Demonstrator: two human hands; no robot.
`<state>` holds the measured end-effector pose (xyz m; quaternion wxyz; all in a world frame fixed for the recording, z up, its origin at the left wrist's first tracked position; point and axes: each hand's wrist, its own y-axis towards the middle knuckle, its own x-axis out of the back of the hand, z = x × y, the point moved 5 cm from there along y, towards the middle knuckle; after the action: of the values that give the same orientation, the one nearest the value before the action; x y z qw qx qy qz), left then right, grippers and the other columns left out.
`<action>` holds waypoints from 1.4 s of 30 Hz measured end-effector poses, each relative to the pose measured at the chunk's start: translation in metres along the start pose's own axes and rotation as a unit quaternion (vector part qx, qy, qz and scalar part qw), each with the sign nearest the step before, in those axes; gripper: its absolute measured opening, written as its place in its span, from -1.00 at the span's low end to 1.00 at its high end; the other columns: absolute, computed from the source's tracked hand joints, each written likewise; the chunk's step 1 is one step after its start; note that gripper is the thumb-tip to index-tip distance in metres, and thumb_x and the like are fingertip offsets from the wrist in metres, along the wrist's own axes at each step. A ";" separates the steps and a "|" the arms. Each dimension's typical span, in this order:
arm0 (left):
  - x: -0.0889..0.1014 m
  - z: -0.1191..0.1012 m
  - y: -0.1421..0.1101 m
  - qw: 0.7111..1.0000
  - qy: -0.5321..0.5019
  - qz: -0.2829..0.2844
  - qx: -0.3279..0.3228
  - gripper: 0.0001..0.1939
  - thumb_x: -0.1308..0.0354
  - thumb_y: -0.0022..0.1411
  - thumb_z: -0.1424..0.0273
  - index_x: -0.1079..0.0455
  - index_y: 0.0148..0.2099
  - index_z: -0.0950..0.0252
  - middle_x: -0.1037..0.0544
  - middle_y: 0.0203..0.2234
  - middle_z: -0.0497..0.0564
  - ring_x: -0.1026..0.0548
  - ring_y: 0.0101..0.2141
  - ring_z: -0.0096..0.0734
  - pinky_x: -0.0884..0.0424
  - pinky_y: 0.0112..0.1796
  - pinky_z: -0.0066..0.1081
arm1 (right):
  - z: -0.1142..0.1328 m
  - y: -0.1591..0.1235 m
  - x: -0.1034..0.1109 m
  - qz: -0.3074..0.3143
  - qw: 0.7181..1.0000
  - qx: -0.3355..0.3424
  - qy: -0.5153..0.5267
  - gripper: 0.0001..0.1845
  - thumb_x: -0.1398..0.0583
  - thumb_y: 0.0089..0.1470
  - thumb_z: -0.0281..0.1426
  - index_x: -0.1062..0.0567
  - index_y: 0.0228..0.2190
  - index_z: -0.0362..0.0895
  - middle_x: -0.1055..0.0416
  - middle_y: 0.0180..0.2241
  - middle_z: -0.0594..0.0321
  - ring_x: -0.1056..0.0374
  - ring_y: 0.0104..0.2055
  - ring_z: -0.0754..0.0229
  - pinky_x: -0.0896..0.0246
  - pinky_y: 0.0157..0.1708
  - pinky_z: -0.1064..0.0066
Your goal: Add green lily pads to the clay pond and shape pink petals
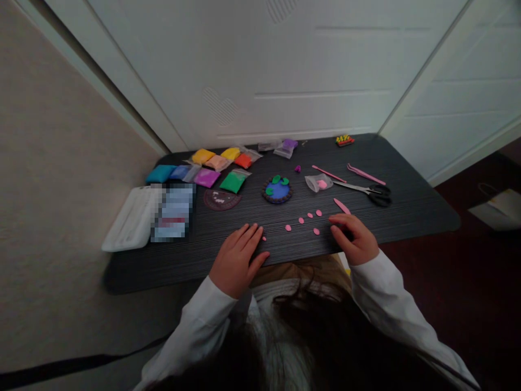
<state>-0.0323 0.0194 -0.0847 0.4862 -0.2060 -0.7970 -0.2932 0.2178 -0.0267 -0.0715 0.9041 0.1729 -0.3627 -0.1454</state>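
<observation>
My left hand [238,258] lies palm down near the table's front edge, fingers stretched out and thumb apart. Right by its fingertips is a tiny pink clay piece [264,239]. Several flattened pink clay pieces, among them one oval [288,228] and another [316,231], are spread between my two hands. My right hand [355,239] rests on the table with bent fingers, a gap between thumb and forefinger, and nothing seen in it. Just beyond its knuckles lies a pink modelling knife [342,206]. Farther back sits a round blue clay pond [277,190] with a brown rim and green leaves.
Scissors [366,189], pink tweezers [366,174], a thin pink tool [329,174] and a bag with pink clay [319,183] lie right of the pond. Clay packets [234,181], a protractor [222,200] and a white tray [133,218] are on the left.
</observation>
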 end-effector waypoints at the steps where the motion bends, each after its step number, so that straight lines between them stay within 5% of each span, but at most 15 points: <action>1: 0.003 0.002 -0.002 1.000 0.007 -0.004 -0.004 -0.46 -0.01 0.11 0.28 -0.08 0.14 0.30 -0.23 0.07 0.17 -0.11 0.09 -0.13 -0.08 0.02 -0.11 | -0.001 0.000 0.000 -0.002 1.000 -0.001 -0.001 -0.78 -0.09 -0.04 -0.41 -0.40 -0.27 -0.07 -0.36 -0.23 0.14 -0.29 -0.19 0.15 -0.26 -0.29 0.29; 12: 0.010 -0.003 -0.002 0.990 0.115 0.026 -0.080 -0.61 -0.01 0.10 0.27 -0.27 0.01 0.11 -0.21 0.08 0.07 -0.04 0.11 -0.05 -0.04 0.01 -0.02 | -0.004 -0.001 -0.005 -0.003 1.000 0.008 -0.016 -0.78 -0.08 -0.04 -0.39 -0.41 -0.28 -0.06 -0.38 -0.25 0.17 -0.30 -0.18 0.15 -0.26 -0.22 0.25; 19: 0.001 0.000 0.014 0.992 0.108 0.034 -0.053 -0.52 0.00 0.09 0.19 -0.20 0.07 0.19 -0.20 0.08 0.11 -0.04 0.10 0.01 -0.07 -0.02 -0.02 | -0.004 -0.002 -0.004 -0.005 1.000 0.004 -0.021 -0.78 -0.08 -0.03 -0.39 -0.42 -0.29 -0.07 -0.38 -0.25 0.16 -0.30 -0.17 0.15 -0.24 -0.20 0.26; 27: 0.006 -0.004 -0.010 0.991 0.106 0.062 -0.055 -0.51 0.01 0.10 0.18 -0.20 0.07 0.19 -0.16 0.10 0.13 -0.01 0.12 -0.01 -0.06 0.00 -0.04 | -0.002 -0.002 -0.005 -0.005 1.000 0.010 -0.026 -0.78 -0.08 -0.03 -0.41 -0.42 -0.28 -0.07 -0.39 -0.25 0.17 -0.30 -0.17 0.16 -0.23 -0.18 0.28; 35: -0.002 0.001 0.016 0.992 0.124 0.033 -0.022 -0.46 0.04 0.10 0.13 -0.17 0.09 0.28 -0.17 0.10 0.14 -0.04 0.10 -0.01 -0.09 0.00 -0.06 | -0.002 -0.002 -0.004 -0.011 0.999 0.028 -0.025 -0.79 -0.08 -0.03 -0.42 -0.42 -0.29 -0.08 -0.39 -0.27 0.16 -0.31 -0.19 0.17 -0.25 -0.21 0.27; 42: 0.001 -0.007 -0.008 0.987 0.142 0.062 -0.028 -0.45 0.07 0.11 0.11 -0.14 0.11 0.24 -0.14 0.12 0.11 -0.02 0.11 -0.04 -0.09 0.00 -0.07 | -0.001 -0.002 -0.006 -0.008 0.999 0.040 -0.029 -0.79 -0.09 -0.04 -0.43 -0.42 -0.30 -0.08 -0.40 -0.28 0.17 -0.31 -0.19 0.16 -0.25 -0.19 0.27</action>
<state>-0.0334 0.0087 -0.0839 0.6058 -0.2250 -0.6968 -0.3113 0.2147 -0.0257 -0.0765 0.8844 0.2071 -0.3931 -0.1428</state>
